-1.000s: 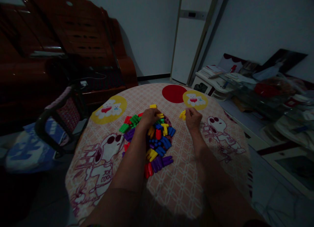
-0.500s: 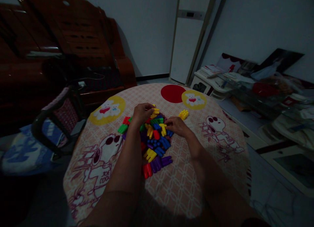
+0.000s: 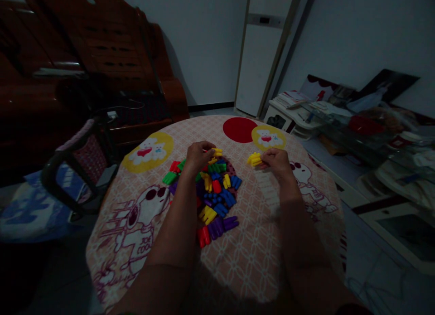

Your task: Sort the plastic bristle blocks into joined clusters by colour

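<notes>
A heap of plastic toy building blocks [image 3: 217,201] in red, green, blue, yellow and purple lies on the round table. My left hand [image 3: 199,158] is at the far side of the heap, its fingers closed on a yellow toy block [image 3: 217,152]. Right of the heap, my right hand [image 3: 277,162] pinches a yellow toy block [image 3: 254,159]. It sits at a small yellow cluster, and whether the pieces there are joined cannot be made out. Part of the heap is hidden behind my left forearm.
A patterned cloth [image 3: 251,242] covers the table. To the left stand a chair [image 3: 84,165] and a wooden bench [image 3: 118,56]. A white cabinet with a cluttered glass shelf [image 3: 360,133] is on the right. A tall white unit [image 3: 258,56] stands at the back.
My right hand has moved right, from the heap's edge to the yellow cluster, and now pinches a yellow block there. My left hand has hardly moved and keeps its yellow block.
</notes>
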A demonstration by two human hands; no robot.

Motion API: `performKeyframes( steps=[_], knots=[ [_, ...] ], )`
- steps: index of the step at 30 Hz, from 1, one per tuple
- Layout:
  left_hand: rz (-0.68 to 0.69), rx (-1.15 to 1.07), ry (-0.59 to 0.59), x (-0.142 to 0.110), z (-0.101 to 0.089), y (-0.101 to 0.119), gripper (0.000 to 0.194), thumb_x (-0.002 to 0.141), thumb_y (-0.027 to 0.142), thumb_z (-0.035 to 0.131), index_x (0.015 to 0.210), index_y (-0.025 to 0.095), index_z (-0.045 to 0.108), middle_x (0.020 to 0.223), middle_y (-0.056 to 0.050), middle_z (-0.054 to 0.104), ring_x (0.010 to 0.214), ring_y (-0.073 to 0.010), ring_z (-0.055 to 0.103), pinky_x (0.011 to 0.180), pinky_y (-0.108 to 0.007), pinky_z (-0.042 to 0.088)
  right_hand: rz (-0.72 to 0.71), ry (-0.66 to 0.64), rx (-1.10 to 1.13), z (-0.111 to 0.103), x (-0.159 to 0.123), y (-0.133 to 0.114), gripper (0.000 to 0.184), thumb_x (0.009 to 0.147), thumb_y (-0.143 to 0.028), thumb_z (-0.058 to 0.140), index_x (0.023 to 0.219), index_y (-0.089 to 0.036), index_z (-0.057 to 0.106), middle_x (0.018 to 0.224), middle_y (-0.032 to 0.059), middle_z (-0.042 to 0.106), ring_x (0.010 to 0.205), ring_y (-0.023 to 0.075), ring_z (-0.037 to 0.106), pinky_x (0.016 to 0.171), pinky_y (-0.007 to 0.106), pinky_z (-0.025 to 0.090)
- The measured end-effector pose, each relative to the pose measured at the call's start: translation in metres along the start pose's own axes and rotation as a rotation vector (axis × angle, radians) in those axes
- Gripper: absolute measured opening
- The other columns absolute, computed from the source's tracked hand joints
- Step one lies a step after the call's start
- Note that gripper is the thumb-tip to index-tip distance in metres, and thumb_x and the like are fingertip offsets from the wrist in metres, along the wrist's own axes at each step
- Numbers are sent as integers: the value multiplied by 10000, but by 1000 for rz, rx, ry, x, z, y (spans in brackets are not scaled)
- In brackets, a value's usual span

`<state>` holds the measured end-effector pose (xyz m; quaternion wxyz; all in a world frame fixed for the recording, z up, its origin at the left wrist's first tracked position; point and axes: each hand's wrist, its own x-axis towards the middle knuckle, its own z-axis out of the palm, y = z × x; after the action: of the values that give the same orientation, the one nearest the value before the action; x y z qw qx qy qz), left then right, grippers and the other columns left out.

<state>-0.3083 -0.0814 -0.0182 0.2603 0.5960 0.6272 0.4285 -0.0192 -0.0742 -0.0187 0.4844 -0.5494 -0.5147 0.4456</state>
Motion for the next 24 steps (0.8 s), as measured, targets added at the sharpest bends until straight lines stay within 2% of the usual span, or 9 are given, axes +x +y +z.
performKeyframes(
  steps=[4,9,13,15,18,21,24],
  knots=[
    [-9,53,-9,0,0,1,278,789,223,637,1010,154,792,885,-59,786,763,-184,724,744,-274,583,62,65,-91,-18,-1,2,90,614,-164,693,647,-168,609,507,-7,637,413,137,610,394,195,491],
    [-5,73,-19,0,0,0,291,795,227,639,1032,155,791,903,-67,790,746,-181,724,738,-276,578,81,68,-238,-27,0,7,94,627,-97,671,666,-164,620,504,-31,621,406,100,566,409,175,485],
    [0,66,-13,0,0,-1,291,792,233,639,1029,159,792,898,-62,790,723,-173,717,713,-266,571,120,52,-374,-29,2,14,118,684,-153,723,794,-156,680,512,-37,612,434,113,572,428,192,473],
    [-2,67,-15,0,0,-1,291,791,232,639,1028,158,792,890,-60,788,721,-171,714,702,-260,566,84,34,-537,-27,3,18,134,727,-252,758,805,-153,711,544,-19,631,483,124,594,469,205,472],
    [-2,72,-16,0,0,0,284,792,238,649,1021,152,793,875,-62,785,725,-174,713,696,-259,562,-68,-3,-846,-19,3,21,196,755,-354,772,750,-160,743,702,40,718,676,162,674,619,240,501],
    [9,71,-9,-1,-1,1,275,789,237,658,1013,156,796,853,-59,782,733,-180,713,715,-267,566,-151,-24,-1031,-10,2,20,147,744,-307,772,772,-162,767,815,74,755,797,190,691,721,267,496],
    [17,76,-5,-1,-2,1,274,787,232,655,1009,161,799,852,-58,784,751,-188,717,752,-283,574,-147,-56,-1008,-7,1,16,151,705,-214,756,848,-173,781,854,57,763,786,185,678,729,271,488]
  ],
)
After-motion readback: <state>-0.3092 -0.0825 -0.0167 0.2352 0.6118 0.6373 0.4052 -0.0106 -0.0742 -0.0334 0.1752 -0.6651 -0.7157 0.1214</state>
